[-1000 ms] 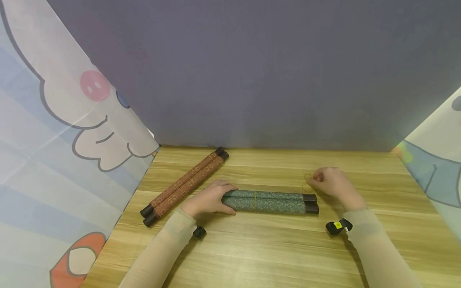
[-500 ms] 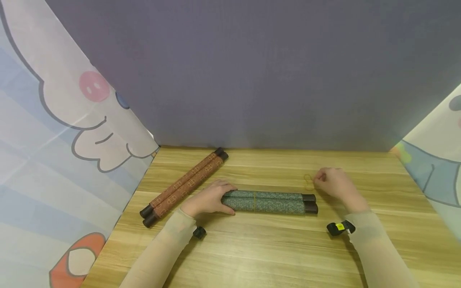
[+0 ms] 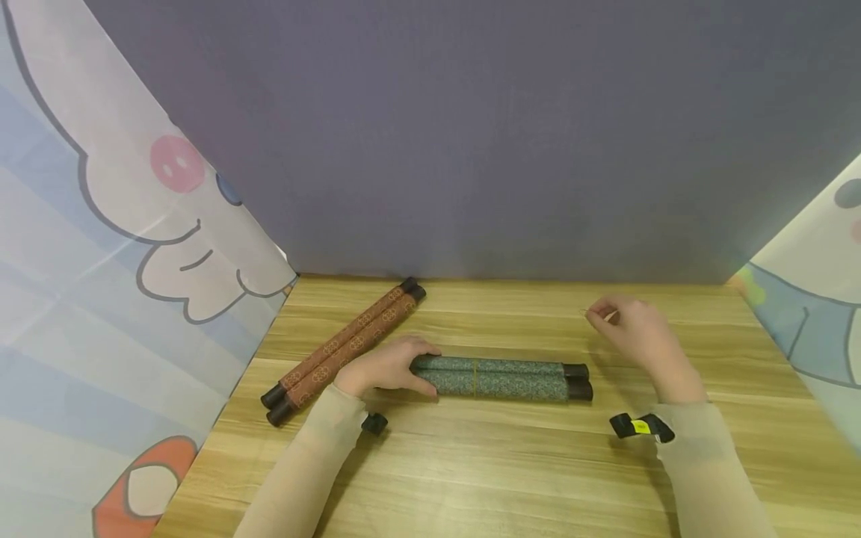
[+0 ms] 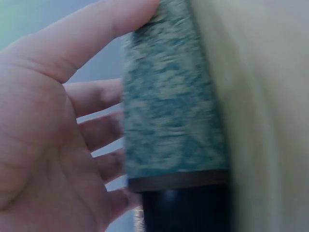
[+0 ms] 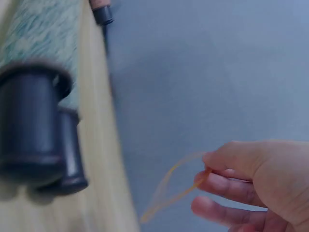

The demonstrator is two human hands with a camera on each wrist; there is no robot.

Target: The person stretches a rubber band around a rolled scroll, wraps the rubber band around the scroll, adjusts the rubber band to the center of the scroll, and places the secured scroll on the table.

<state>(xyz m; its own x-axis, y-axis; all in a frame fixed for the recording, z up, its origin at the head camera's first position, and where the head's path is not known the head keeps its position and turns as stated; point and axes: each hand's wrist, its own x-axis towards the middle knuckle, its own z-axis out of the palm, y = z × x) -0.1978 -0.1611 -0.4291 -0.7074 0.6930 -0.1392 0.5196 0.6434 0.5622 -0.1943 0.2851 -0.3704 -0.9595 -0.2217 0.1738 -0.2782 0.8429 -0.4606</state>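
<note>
My left hand (image 3: 390, 366) grips the left end of a green patterned scroll (image 3: 511, 379), rolled from both ends into two parallel rolls with dark knobs. In the left wrist view, the thumb lies over the green scroll (image 4: 174, 101) and the fingers reach behind it. One yellow rubber band (image 3: 475, 378) runs round the scroll's middle. Above the table, to the right of the scroll, my right hand (image 3: 635, 329) pinches another rubber band (image 5: 166, 183) between thumb and index finger. That loop hangs loose, clear of the scroll; in the head view it is barely visible.
A reddish-brown flower-patterned scroll (image 3: 350, 347), also in two rolls, lies slanted at the left of the wooden table (image 3: 484, 463). A grey wall (image 3: 511, 149) rises behind the table's back edge. Cartoon-printed sheets (image 3: 101, 336) hang at both sides.
The loose rubber band lay on the table beside my right fingers half a second ago. Now my right hand has lifted it and moved slightly up and right. The left hand keeps its grip.
</note>
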